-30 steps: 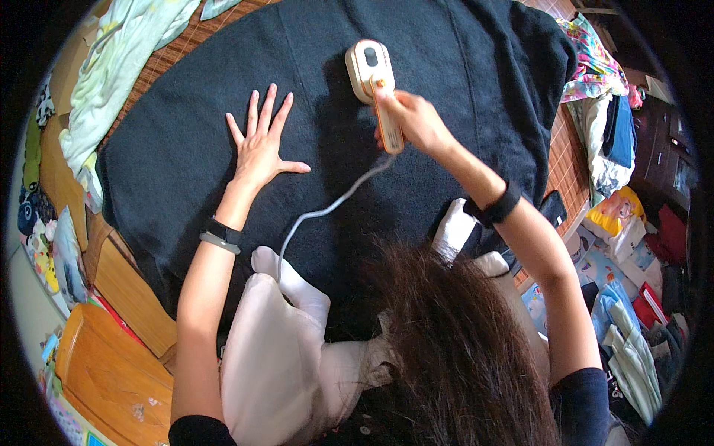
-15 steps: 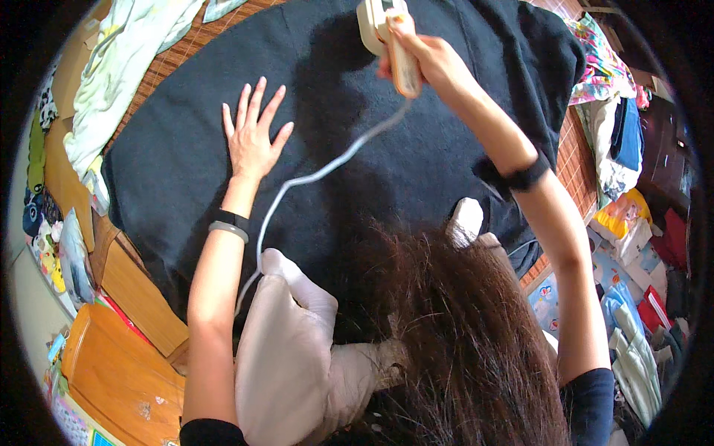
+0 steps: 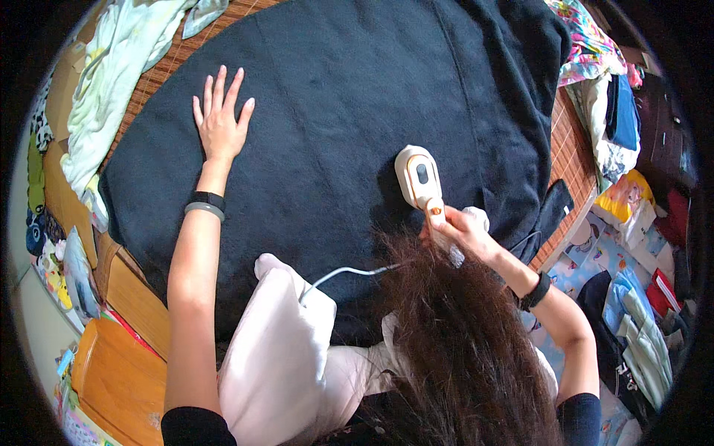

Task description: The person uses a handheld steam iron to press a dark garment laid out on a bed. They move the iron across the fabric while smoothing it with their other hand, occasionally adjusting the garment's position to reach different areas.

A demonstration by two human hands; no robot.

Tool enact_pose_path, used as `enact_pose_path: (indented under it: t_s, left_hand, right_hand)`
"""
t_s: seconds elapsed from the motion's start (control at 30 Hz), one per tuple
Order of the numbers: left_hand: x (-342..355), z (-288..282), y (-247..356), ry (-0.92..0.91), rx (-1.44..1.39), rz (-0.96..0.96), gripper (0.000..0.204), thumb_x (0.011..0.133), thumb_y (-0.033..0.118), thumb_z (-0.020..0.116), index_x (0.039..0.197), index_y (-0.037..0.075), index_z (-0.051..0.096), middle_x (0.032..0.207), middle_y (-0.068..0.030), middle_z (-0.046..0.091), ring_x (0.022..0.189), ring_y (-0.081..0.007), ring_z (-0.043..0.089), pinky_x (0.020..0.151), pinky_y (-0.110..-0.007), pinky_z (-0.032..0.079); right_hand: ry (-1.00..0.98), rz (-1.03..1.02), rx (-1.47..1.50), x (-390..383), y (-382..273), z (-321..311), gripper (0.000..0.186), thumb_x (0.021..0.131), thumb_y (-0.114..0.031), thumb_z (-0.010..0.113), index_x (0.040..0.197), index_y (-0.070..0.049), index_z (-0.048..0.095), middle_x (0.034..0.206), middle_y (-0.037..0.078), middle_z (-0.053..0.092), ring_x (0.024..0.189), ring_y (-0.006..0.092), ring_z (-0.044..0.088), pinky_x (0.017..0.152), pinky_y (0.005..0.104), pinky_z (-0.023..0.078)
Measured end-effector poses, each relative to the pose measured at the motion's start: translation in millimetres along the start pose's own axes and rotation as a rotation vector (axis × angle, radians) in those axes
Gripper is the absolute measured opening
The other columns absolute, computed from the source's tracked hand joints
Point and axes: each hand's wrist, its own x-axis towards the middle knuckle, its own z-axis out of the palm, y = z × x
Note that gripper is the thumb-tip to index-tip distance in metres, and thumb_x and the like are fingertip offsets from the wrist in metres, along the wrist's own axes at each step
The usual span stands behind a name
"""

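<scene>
A large dark blanket (image 3: 320, 134) is spread over the floor in front of me. My left hand (image 3: 222, 134) lies flat on its left part, fingers spread, holding nothing. My right hand (image 3: 465, 232) is wrapped round the handle of a small white handheld steam iron (image 3: 418, 175) with gold trim, over the blanket near my knees. Whether its plate touches the cloth I cannot tell. A pale power cord (image 3: 349, 270) runs from behind my hair across my left leg. My hair hides the cord's start and part of the handle.
A pale green cloth (image 3: 104, 111) lies at the far left, beside brown woven matting (image 3: 160, 70). Wooden furniture (image 3: 119, 372) stands at the lower left. Folded clothes (image 3: 623, 111), a colourful cloth (image 3: 587, 48) and a red item (image 3: 660, 291) crowd the right side.
My right hand has drawn the steam iron from the far edge of the blanket back toward my body. My left hand has shifted slightly left and away, still flat.
</scene>
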Motion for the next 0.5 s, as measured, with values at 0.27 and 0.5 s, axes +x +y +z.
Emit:
enact_pose_path:
  t_s: [0.27, 0.5]
  left_hand:
    - [1, -4, 3, -0.017, -0.003, -0.017, 0.06, 0.105, 0.054, 0.051, 0.162, 0.042, 0.036, 0.172, 0.0031, 0.029, 0.159, -0.0278, 0.026, 0.127, -0.062, 0.017]
    - [0, -5, 3, -0.025, -0.013, -0.039, 0.063, 0.102, 0.052, 0.056, 0.162, 0.04, 0.038, 0.172, 0.0026, 0.03, 0.158, -0.0286, 0.027, 0.127, -0.059, 0.018]
  right_hand:
    - [0.055, -0.168, 0.099, 78, -69, -15, 0.038, 0.11, -0.037, 0.054, 0.113, 0.0, 0.06, 0.092, 0.011, 0.072, 0.08, 0.0199, 0.073, 0.069, 0.035, 0.061]
    - [0.235, -0.377, -0.095, 168, -179, -41, 0.046, 0.108, -0.046, 0.056, 0.113, 0.0, 0.063, 0.089, 0.011, 0.074, 0.074, 0.0215, 0.075, 0.064, 0.0356, 0.062]
